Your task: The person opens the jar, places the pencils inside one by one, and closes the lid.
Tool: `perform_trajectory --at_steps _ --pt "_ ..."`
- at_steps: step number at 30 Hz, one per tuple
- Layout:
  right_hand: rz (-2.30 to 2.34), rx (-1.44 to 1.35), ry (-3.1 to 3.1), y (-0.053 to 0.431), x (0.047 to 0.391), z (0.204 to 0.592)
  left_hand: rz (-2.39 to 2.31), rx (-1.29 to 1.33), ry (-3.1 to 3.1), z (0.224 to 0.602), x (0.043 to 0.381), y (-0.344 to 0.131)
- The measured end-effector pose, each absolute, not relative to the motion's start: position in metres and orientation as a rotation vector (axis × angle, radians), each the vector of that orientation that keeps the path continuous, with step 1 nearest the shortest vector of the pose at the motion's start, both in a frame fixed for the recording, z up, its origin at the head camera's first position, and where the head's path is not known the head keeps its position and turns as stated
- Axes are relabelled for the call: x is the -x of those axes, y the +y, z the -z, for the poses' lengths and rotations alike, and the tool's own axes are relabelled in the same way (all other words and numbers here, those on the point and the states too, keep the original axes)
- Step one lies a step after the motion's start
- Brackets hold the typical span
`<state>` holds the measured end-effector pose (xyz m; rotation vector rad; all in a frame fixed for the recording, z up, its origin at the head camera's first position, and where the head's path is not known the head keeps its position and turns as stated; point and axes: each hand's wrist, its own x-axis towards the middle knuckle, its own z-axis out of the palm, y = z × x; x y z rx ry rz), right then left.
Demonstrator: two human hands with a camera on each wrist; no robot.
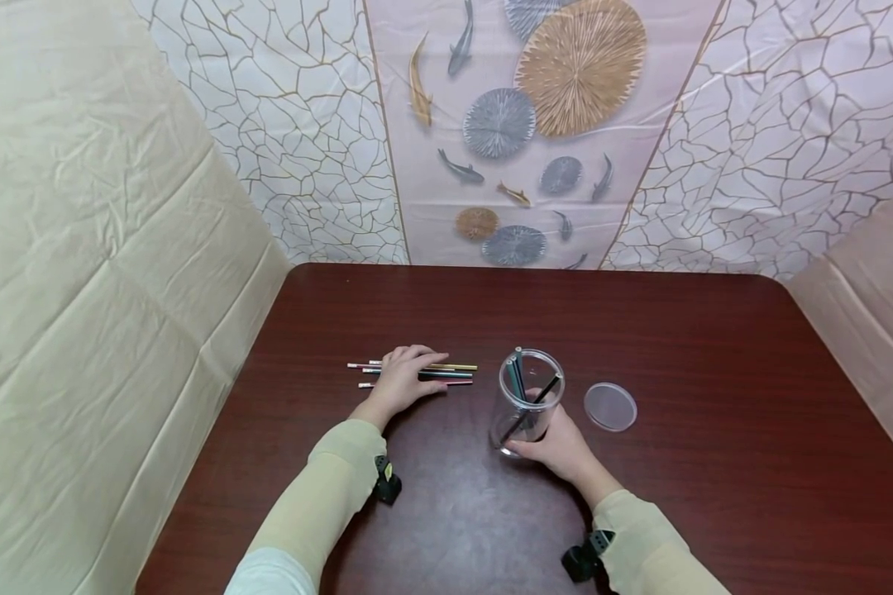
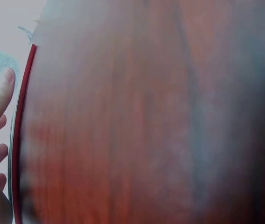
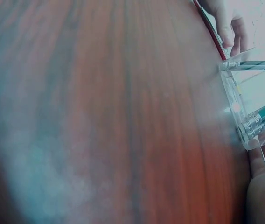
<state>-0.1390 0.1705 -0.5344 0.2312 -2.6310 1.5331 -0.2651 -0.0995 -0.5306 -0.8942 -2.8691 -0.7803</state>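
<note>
Several pencils [image 1: 457, 375] with white ends lie side by side on the table, left of the middle. Over them is my left hand [image 1: 400, 382], fingers stretched across and the thumb apart; its palm side is hidden in the head view. A red pencil [image 2: 23, 102] runs close by its fingers in the left wrist view. My right hand [image 1: 563, 450] grips a clear plastic jar [image 1: 499, 417] low on its side, thumb in front. Inside the uncapped jar a few dark and green pencils [image 1: 516, 376] lean, their metal-banded ends at the bottom in the right wrist view.
A round translucent lid [image 1: 610, 406] lies flat on the table just right of the jar. The dark red-brown table [image 1: 685, 347] reaches back to a patterned cloth wall [image 1: 327, 132]. Pale padded panels [image 1: 119, 330] flank both sides.
</note>
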Motion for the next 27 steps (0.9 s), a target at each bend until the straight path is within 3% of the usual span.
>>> perform_trajectory --at_steps 27 --pt "-1.54 -0.22 -2.626 0.1707 0.1373 0.5344 0.644 0.927 -2.868 0.5355 0.2599 -0.0973"
